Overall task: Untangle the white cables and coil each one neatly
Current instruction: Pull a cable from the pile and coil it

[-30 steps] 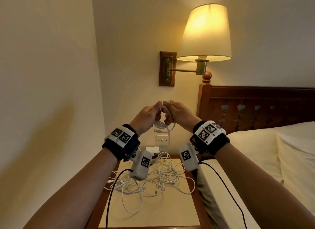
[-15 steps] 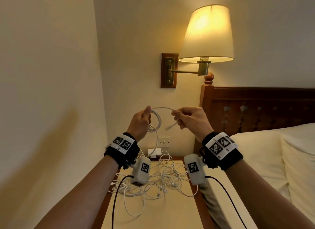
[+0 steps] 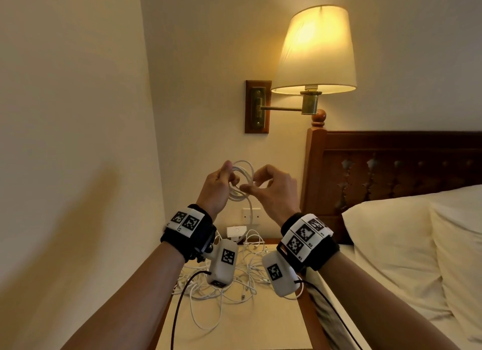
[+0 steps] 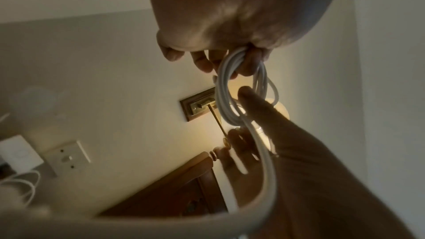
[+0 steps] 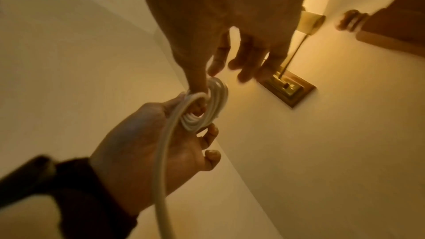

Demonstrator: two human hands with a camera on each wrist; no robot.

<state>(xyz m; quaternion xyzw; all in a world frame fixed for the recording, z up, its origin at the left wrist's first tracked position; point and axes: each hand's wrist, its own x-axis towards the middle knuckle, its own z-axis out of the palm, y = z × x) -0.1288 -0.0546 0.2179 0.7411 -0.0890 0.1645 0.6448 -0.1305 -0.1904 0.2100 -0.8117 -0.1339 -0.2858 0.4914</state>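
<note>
I hold a small coil of white cable (image 3: 243,176) up in front of the wall. My left hand (image 3: 221,182) grips one side of the coil (image 4: 230,86) with curled fingers. My right hand (image 3: 257,186) pinches a strand at the coil's other side; its thumb (image 5: 198,81) presses on the loops (image 5: 215,101). The cable's tail (image 3: 250,209) hangs down to a tangled pile of white cables (image 3: 234,279) on the nightstand (image 3: 234,329) below my wrists.
A white adapter (image 3: 236,231) sits at the nightstand's back edge under a wall socket (image 3: 251,214). The lit wall lamp (image 3: 315,50) hangs above my hands. The wooden headboard (image 3: 391,162) and a bed with pillows (image 3: 391,245) lie to the right; a wall is close on the left.
Half a second ago my hands were apart with a stretch of cable between them. My right hand has come back to the coil, and both hands sit slightly lower.
</note>
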